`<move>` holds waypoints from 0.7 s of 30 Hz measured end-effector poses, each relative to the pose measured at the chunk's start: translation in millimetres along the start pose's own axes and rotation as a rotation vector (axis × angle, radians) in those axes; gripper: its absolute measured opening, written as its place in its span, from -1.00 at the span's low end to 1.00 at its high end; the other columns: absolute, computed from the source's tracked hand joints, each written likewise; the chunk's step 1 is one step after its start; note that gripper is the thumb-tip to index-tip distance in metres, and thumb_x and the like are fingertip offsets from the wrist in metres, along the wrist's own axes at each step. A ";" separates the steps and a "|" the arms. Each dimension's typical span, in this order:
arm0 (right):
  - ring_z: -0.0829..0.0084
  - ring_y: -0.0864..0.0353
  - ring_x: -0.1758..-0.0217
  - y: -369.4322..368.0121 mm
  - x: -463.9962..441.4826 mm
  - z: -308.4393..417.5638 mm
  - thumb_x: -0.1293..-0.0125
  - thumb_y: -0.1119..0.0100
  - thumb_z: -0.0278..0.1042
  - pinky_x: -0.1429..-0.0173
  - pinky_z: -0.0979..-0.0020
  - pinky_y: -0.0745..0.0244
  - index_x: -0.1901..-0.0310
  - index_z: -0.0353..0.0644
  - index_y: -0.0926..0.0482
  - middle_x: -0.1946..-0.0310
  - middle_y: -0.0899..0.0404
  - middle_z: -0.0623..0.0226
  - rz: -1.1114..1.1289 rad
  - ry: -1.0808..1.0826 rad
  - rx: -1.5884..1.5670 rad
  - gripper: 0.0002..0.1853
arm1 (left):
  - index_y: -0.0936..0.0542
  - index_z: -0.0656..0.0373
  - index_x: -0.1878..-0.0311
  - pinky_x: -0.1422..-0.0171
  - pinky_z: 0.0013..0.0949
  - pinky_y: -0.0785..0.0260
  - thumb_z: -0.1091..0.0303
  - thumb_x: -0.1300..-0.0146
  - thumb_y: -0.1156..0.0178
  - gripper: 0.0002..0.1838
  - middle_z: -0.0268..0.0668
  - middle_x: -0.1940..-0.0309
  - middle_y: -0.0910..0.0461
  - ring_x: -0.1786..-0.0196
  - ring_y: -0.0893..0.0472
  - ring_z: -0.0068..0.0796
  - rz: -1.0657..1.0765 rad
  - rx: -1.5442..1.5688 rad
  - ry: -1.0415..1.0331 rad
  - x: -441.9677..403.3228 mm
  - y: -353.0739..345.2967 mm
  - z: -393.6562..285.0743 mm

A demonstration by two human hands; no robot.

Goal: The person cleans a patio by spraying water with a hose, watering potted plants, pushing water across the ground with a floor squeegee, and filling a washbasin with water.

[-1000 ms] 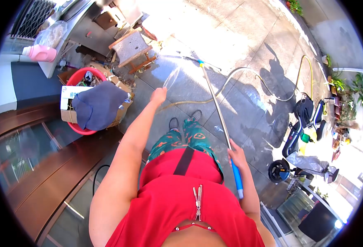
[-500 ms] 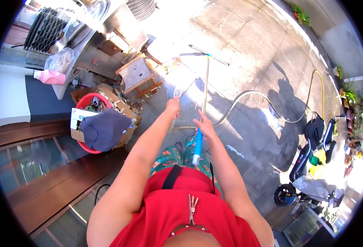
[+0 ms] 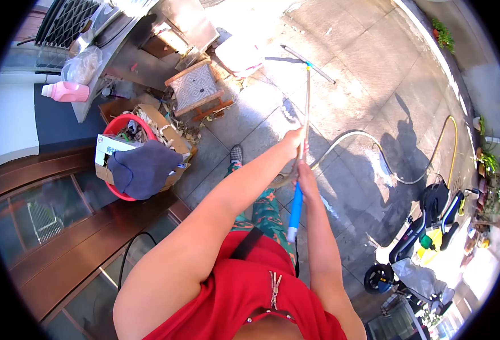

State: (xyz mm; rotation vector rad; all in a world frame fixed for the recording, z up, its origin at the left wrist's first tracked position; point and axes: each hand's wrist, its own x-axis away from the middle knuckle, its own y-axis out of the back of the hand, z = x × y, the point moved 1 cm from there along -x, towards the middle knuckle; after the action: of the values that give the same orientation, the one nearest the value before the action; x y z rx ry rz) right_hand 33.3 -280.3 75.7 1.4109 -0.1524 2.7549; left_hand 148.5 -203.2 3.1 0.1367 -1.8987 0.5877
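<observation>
My left hand [image 3: 292, 143] is closed around the end of a hose [image 3: 355, 133], beside the upper shaft of a squeegee pole [image 3: 307, 99]; a little water shows just ahead of it. Just below it, my right hand [image 3: 306, 177] wraps round the pole near the top of its blue handle [image 3: 295, 212]. The squeegee head [image 3: 321, 72] lies out on the paving, dark with a blue middle. From my hands the hose curves right across the ground.
At left, a red tub [image 3: 126, 122] holds a box and a dark cloth [image 3: 145, 169]. Behind it stand a woven stool [image 3: 193, 88] and a counter with a pink bottle [image 3: 68, 92]. A scooter [image 3: 417, 232] is at right. Wet paving [image 3: 250, 122] lies ahead.
The pole swung from the right toward the middle, and its head came up and right in view. My left hand moved right with the hose, and my two hands are now close together.
</observation>
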 end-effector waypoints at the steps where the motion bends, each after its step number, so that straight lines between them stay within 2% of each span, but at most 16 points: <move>1: 0.65 -0.32 0.70 3.8 -3.8 1.4 -0.45 0.15 0.11 0.69 0.56 -0.27 0.15 -0.13 -0.47 0.59 -0.34 0.47 -0.015 -0.006 0.027 -0.58 | -0.42 0.15 0.35 0.56 -0.33 -0.27 0.02 -0.41 0.01 -0.63 -0.34 0.63 -0.33 0.65 -0.33 -0.49 0.011 0.016 -0.045 -7.4 -3.4 -9.7; 5: 0.66 -0.31 0.70 2.7 -17.0 11.4 -0.46 0.18 0.11 0.70 0.56 -0.27 0.18 -0.15 -0.46 0.61 -0.32 0.48 -0.059 -0.030 0.119 -0.56 | -0.45 0.12 0.37 0.54 -0.43 -0.23 0.22 -0.38 -0.05 -0.77 -0.40 0.57 -0.35 0.62 -0.33 -0.57 0.123 -0.011 -0.149 -53.6 13.4 -66.2; 8: 0.64 -0.30 0.74 -18.6 -20.6 30.5 -0.47 0.21 0.09 0.72 0.56 -0.25 0.21 -0.16 -0.46 0.67 -0.31 0.47 -0.068 -0.047 0.220 -0.56 | -0.45 0.08 0.44 0.52 -0.50 -0.14 0.42 -0.27 -0.09 -0.86 -0.46 0.58 -0.33 0.62 -0.29 -0.63 0.374 0.006 -0.274 -89.2 18.6 -101.4; 9: 0.64 -0.30 0.75 -33.1 -22.8 32.5 -0.47 0.22 0.09 0.72 0.56 -0.25 0.21 -0.16 -0.46 0.69 -0.31 0.47 -0.074 -0.063 0.233 -0.55 | -0.44 0.05 0.50 0.49 -0.54 -0.06 0.51 -0.19 -0.09 -0.84 -0.49 0.65 -0.27 0.62 -0.26 -0.66 0.463 0.050 -0.269 -112.9 23.5 -104.2; 12: 0.63 -0.27 0.78 -64.3 -35.2 39.1 -0.48 0.23 0.07 0.72 0.54 -0.23 0.21 -0.17 -0.48 0.74 -0.30 0.46 -0.122 -0.086 0.199 -0.55 | -0.54 0.23 0.49 0.65 -0.42 -0.10 0.61 -0.08 -0.17 -0.92 -0.37 0.72 -0.37 0.71 -0.34 -0.57 0.346 -0.181 -0.168 -154.9 31.3 -105.6; 14: 0.62 -0.26 0.79 -83.2 -44.4 42.1 -0.49 0.24 0.05 0.71 0.54 -0.23 0.20 -0.18 -0.48 0.75 -0.29 0.45 -0.154 -0.104 0.183 -0.56 | -0.58 0.32 0.40 0.72 -0.35 -0.12 0.61 -0.05 -0.23 -0.97 -0.27 0.66 -0.48 0.74 -0.39 -0.51 0.330 -0.365 -0.153 -179.5 44.4 -94.2; 15: 0.62 -0.26 0.79 -90.7 -50.2 44.6 -0.49 0.24 0.05 0.71 0.54 -0.23 0.20 -0.18 -0.48 0.75 -0.30 0.45 -0.172 -0.111 0.191 -0.56 | -0.60 0.30 0.38 0.66 -0.35 -0.23 0.49 -0.14 -0.22 -0.93 -0.21 0.62 -0.54 0.70 -0.46 -0.46 0.335 -0.442 -0.156 -182.7 48.9 -91.6; 16: 0.62 -0.26 0.78 -99.6 -55.6 45.0 -0.49 0.25 0.04 0.70 0.54 -0.24 0.20 -0.18 -0.48 0.75 -0.30 0.45 -0.185 -0.118 0.196 -0.56 | -0.62 0.26 0.36 0.52 -0.30 -0.35 0.32 -0.25 -0.17 -0.81 -0.16 0.54 -0.61 0.58 -0.57 -0.39 0.322 -0.805 -0.318 -183.2 56.1 -96.7; 18: 0.63 -0.26 0.78 -110.3 -67.9 45.8 -0.50 0.27 0.06 0.70 0.56 -0.23 0.21 -0.17 -0.46 0.74 -0.30 0.45 -0.209 -0.136 0.207 -0.55 | -0.63 0.24 0.37 0.36 -0.29 -0.42 0.19 -0.30 -0.12 -0.70 -0.14 0.50 -0.65 0.46 -0.63 -0.35 0.262 -1.157 -0.549 -186.6 62.1 -105.4; 19: 0.63 -0.26 0.77 -116.4 -73.4 43.4 -0.50 0.29 0.07 0.70 0.57 -0.23 0.21 -0.16 -0.45 0.74 -0.30 0.45 -0.218 -0.148 0.211 -0.54 | -0.63 0.25 0.37 0.28 -0.22 -0.44 -0.02 -0.38 0.03 -0.50 -0.14 0.47 -0.66 0.39 -0.65 -0.32 0.244 -1.053 -0.472 -185.5 74.8 -112.0; 21: 0.63 -0.27 0.77 -122.0 -86.4 39.3 -0.50 0.29 0.07 0.70 0.57 -0.23 0.21 -0.18 -0.44 0.73 -0.30 0.43 -0.222 -0.131 0.220 -0.54 | -0.63 0.24 0.39 0.14 -0.19 -0.44 -0.19 -0.37 0.16 -0.35 -0.13 0.45 -0.66 0.36 -0.65 -0.26 0.201 -0.997 -0.268 -189.0 93.2 -137.7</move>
State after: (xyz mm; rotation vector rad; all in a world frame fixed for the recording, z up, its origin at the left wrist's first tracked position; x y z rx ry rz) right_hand 125.6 -162.6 36.8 1.5515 0.2946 2.5608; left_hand 306.8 -92.3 -158.3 -0.6515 -2.2689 -0.3120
